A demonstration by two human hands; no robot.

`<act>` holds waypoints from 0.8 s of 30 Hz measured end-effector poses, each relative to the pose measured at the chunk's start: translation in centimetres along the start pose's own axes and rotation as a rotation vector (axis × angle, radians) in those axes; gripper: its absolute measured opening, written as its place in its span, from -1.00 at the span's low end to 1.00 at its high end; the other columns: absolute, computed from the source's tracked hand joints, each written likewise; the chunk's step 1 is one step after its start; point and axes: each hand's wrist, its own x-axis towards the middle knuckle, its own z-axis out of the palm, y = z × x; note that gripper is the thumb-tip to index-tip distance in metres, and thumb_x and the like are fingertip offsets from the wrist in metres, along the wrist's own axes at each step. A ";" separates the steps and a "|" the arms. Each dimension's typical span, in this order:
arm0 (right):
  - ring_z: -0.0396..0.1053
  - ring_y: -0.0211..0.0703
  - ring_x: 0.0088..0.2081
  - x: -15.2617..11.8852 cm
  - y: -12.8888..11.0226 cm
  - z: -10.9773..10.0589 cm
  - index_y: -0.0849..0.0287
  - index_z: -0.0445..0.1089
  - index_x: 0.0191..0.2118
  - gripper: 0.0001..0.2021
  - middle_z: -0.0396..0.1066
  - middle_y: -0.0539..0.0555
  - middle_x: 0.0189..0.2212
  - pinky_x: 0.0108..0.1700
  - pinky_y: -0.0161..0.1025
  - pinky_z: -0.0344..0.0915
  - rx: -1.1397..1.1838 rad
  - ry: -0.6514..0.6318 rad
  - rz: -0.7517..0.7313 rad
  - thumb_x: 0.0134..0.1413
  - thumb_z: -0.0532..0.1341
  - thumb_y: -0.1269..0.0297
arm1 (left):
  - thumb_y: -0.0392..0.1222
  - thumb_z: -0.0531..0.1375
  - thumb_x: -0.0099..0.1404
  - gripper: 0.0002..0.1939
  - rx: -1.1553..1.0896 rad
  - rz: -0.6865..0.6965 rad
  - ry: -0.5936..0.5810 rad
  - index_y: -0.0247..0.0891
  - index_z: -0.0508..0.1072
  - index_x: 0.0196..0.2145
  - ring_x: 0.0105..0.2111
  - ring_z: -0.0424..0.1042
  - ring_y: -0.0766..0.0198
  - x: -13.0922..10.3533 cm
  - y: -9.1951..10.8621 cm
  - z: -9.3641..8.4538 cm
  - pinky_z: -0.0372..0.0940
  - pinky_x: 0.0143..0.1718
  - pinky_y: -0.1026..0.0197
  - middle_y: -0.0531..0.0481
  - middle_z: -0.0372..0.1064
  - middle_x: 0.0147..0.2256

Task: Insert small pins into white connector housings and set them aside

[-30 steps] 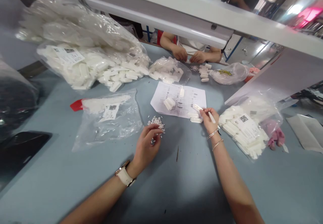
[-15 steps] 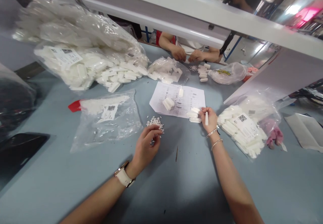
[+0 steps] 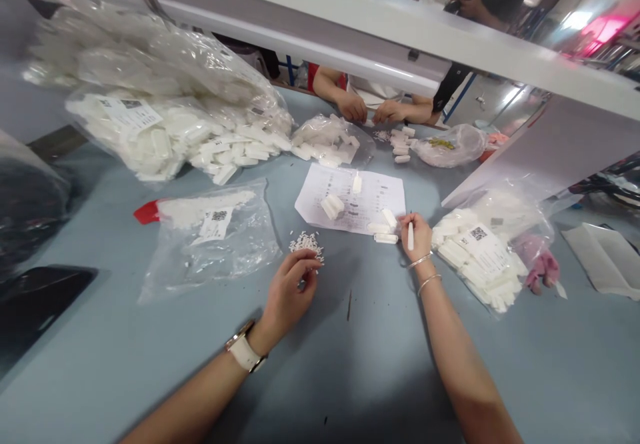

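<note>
My left hand is at the near edge of a pile of tiny white pieces. Its thumb and forefinger are curled together in a pinch. Whatever lies between them is too small to make out. Held in the closed fingers of my right hand is a slim white stick-like piece. Just left of that hand, several white oblong plastic pieces lie at the lower right corner of a printed sheet. More such pieces rest on the sheet.
Large clear bags of white parts fill the back left. A flat labelled bag with a red scoop lies left. On the right is another bag beside a partition. Across the table are a co-worker's hands.
One white oblong piece beside my right hand now lies turned at a steeper angle on the sheet. My right hand has drawn slightly away from the pieces; my left hand has barely moved.
</note>
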 end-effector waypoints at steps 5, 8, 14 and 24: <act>0.44 -0.13 -0.35 -0.1 -0.2 0.2 0.10 0.22 -0.52 -0.89 0.53 0.04 -0.34 -0.24 -0.23 0.27 0.023 -0.100 -0.082 -0.09 0.12 0.22 | -0.44 0.05 0.20 -0.82 -0.003 -0.001 -0.007 -0.24 0.38 -0.35 -0.24 0.42 0.28 0.0 0.0 0.0 0.36 -0.37 0.30 -0.08 0.36 -0.23; 0.43 -0.12 -0.37 0.1 0.1 0.2 0.10 0.24 -0.54 -0.90 0.51 0.02 -0.41 -0.27 -0.23 0.26 -0.047 -0.081 -0.049 -0.08 0.07 0.27 | -0.44 0.04 0.20 -0.82 -0.002 -0.006 -0.014 -0.23 0.38 -0.36 -0.25 0.42 0.29 0.0 0.0 0.0 0.36 -0.36 0.30 -0.07 0.36 -0.23; 0.41 -0.16 -0.41 0.5 0.5 0.1 0.10 0.25 -0.54 -0.86 0.49 0.00 -0.47 -0.30 -0.27 0.24 -0.054 -0.078 -0.034 -0.04 0.04 0.28 | -0.42 0.04 0.21 -0.83 0.001 -0.008 -0.013 -0.24 0.38 -0.36 -0.29 0.43 0.30 0.0 0.1 0.0 0.35 -0.40 0.30 -0.08 0.36 -0.23; 0.36 -0.17 -0.40 0.5 0.9 0.0 0.11 0.28 -0.52 -0.87 0.49 0.00 -0.47 -0.32 -0.29 0.21 -0.076 -0.086 -0.067 -0.06 0.03 0.34 | -0.41 0.04 0.20 -0.82 -0.004 -0.031 -0.025 -0.24 0.39 -0.35 -0.29 0.41 0.30 -0.1 -0.1 0.0 0.35 -0.40 0.29 -0.09 0.36 -0.22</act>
